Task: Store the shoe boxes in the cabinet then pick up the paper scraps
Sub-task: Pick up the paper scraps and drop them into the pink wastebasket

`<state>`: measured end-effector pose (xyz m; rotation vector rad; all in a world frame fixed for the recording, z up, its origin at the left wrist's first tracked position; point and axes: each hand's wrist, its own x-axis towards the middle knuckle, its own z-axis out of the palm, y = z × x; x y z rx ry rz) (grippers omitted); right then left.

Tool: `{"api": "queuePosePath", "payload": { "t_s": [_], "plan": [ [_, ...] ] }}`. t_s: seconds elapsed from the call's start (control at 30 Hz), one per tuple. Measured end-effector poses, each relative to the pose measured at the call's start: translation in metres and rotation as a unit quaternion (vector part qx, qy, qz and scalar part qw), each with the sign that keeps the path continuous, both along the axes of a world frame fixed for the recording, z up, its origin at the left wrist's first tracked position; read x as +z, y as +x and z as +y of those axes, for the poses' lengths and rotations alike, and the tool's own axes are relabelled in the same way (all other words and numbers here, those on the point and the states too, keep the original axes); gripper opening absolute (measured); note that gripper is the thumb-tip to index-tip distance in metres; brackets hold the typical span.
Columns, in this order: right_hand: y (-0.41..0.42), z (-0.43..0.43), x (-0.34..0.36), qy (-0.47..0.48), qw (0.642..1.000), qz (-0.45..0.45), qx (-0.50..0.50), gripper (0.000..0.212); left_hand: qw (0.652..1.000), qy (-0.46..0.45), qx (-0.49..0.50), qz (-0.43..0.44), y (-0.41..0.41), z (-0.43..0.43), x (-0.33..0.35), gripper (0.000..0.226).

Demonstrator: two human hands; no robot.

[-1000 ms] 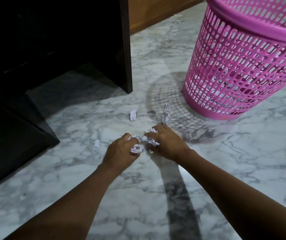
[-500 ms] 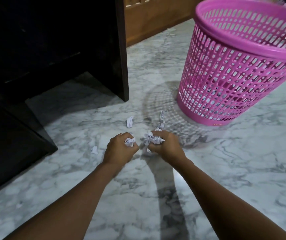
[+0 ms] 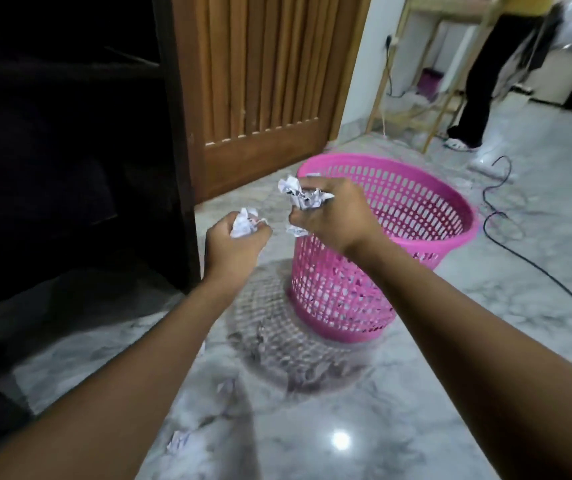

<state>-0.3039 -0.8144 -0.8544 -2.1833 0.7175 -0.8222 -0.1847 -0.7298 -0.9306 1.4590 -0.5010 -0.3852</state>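
We judge scrap pickup underway. Left hand (image 3: 236, 245) clenches crumpled white paper scrap (image 3: 244, 224); right hand (image 3: 335, 213) grips bigger paper wad (image 3: 300, 196) by left rim of pink perforated plastic basket (image 3: 423, 220). Next: drop both in. Stray scraps (image 3: 178, 445) lie on near marble floor (image 3: 416, 427).

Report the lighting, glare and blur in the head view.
Head view: the cabinet is nearly black, underexposed; a bright glare spot sits on the marble floor near the bottom; the pink basket casts a lattice shadow toward the camera; floor scraps and frame edges are blurred.
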Motion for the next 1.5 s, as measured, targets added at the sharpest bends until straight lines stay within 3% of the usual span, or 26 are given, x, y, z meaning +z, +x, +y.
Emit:
{"api": "queuePosePath", "payload": {
  "t_s": [0.13,0.23,0.3,0.37,0.43,0.5,0.6,0.7,0.83,0.9,1.03,1.2,1.37,1.5],
  "plan": [
    [-0.032,-0.047,0.033,-0.066,0.995,-0.011,-0.078,0.029,0.996,-0.078,-0.03,-0.036,-0.019,-0.057,0.063,0.011],
    [-0.049,-0.081,0.034,-0.065,0.986,0.056,-0.144,0.008,0.992,-0.096,-0.037,-0.074,-0.034,-0.103,0.097,0.019],
    [-0.056,-0.097,0.031,-0.042,0.98,0.093,-0.171,0.009,0.989,-0.072,-0.068,-0.112,-0.043,-0.134,0.103,0.019],
    [-0.058,-0.107,0.023,-0.004,0.978,0.114,-0.172,0.023,0.982,0.009,-0.123,-0.143,-0.045,-0.161,0.096,0.016],
    [-0.058,-0.114,0.012,0.024,0.974,0.158,-0.16,0.04,0.957,0.124,-0.188,-0.182,-0.042,-0.178,0.087,0.011],
    [-0.058,-0.117,0.0,0.037,0.969,0.198,-0.142,0.05,0.912,0.24,-0.243,-0.229,-0.038,-0.183,0.084,0.047],
    [-0.06,-0.112,-0.007,0.059,0.965,0.228,-0.115,0.061,0.833,0.349,-0.305,-0.301,-0.036,-0.173,0.092,0.064],
    [-0.059,-0.101,-0.005,0.033,0.958,0.258,-0.122,0.058,0.808,0.321,-0.313,-0.383,-0.028,-0.157,0.092,0.058],
    [-0.05,-0.074,-0.002,-0.013,0.963,0.241,-0.118,0.042,0.785,0.254,-0.227,-0.518,-0.007,-0.125,0.073,0.035],
    [-0.046,-0.057,-0.005,-0.027,0.962,0.257,-0.086,0.046,0.781,0.267,-0.24,-0.511,0.004,-0.106,0.06,0.03],
    [-0.042,-0.033,-0.015,-0.13,0.945,0.297,-0.041,0.023,0.776,0.238,-0.271,-0.517,0.02,-0.074,0.042,0.044],
    [-0.043,-0.003,-0.018,-0.191,0.943,0.273,-0.022,0.017,0.793,0.189,-0.257,-0.518,0.03,-0.033,0.039,0.03],
    [-0.029,0.026,-0.025,-0.235,0.935,0.266,-0.021,0.017,0.842,0.162,-0.188,-0.48,0.043,0.014,0.022,0.029],
    [-0.01,0.045,-0.028,-0.25,0.932,0.247,-0.083,0.025,0.903,0.192,-0.096,-0.371,0.039,0.053,-0.022,0.042]
  ]
}}
